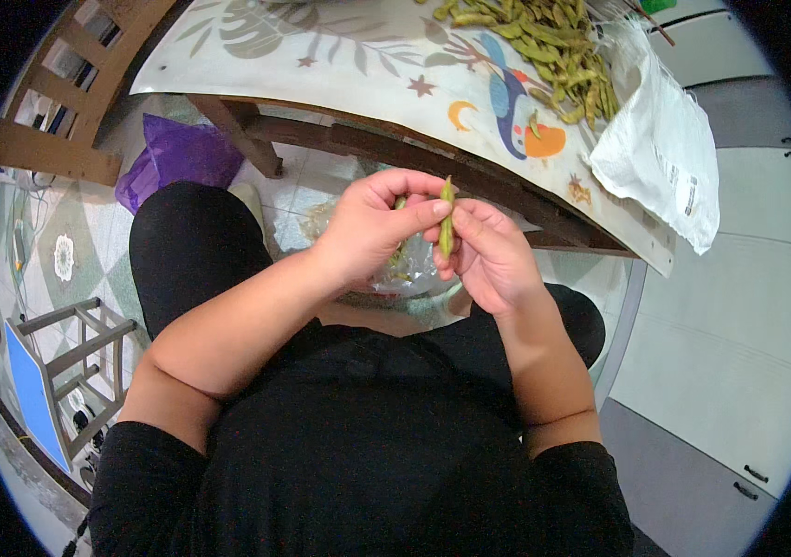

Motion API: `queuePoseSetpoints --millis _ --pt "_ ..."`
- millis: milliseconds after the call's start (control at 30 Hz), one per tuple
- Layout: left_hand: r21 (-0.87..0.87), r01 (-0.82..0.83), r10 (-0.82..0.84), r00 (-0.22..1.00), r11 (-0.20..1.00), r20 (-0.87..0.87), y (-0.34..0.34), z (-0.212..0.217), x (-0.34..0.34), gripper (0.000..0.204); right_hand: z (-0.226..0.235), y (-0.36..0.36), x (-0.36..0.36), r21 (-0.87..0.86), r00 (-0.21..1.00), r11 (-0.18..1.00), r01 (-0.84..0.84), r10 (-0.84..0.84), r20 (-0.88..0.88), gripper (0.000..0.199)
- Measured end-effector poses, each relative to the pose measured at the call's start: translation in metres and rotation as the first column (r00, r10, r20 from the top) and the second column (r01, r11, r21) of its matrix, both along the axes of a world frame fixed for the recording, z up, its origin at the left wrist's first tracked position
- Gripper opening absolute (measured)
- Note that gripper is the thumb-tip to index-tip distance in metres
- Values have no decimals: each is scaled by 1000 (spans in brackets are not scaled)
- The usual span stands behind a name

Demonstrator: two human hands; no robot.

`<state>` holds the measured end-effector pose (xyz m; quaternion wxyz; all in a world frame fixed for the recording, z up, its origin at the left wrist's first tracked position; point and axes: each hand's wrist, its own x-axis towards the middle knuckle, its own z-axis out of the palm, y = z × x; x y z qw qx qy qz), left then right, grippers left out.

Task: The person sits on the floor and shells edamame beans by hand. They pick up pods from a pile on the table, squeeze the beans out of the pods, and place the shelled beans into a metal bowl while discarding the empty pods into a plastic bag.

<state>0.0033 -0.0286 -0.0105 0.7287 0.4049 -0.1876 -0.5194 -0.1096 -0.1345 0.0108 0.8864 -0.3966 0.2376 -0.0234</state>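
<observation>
A green soybean pod point(447, 223) stands nearly upright between my two hands, over my lap and just short of the table edge. My left hand point(368, 223) pinches its upper part between thumb and fingers. My right hand point(498, 255) grips it lower down, thumb against the pod and the other fingers curled. Below them, partly hidden by my hands, is a clear plastic bag or container point(405, 283) with bits of green in it. On the table lies a heap of soybean pods point(544, 42), and a single pod point(534, 123) lies apart from it.
The table point(368, 84) has a patterned cover. A white woven bag point(660, 148) hangs over its right edge beside the heap. A purple plastic bag point(187, 153) lies on the floor at left, near a blue-topped stool point(33, 395). Pale cabinets point(720, 306) line the right.
</observation>
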Motion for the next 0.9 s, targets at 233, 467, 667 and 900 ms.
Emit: queuePoseSetpoints --millis 233,467,667,900 --pt "-24 23 -21 996 999 88 -4 1 -4 12 9 -4 -12 -36 998 998 -55 54 -29 18" --pt "-17 23 -19 981 1000 191 -1 2 -10 11 11 -5 -14 -89 985 986 -140 129 -112 19" --pt "-8 116 -109 958 993 265 5 8 1 9 10 -4 -12 33 971 975 -221 223 -84 19" --pt "-58 58 -39 958 997 284 6 7 0 7 -2 0 -9 236 978 949 -209 209 26 19"
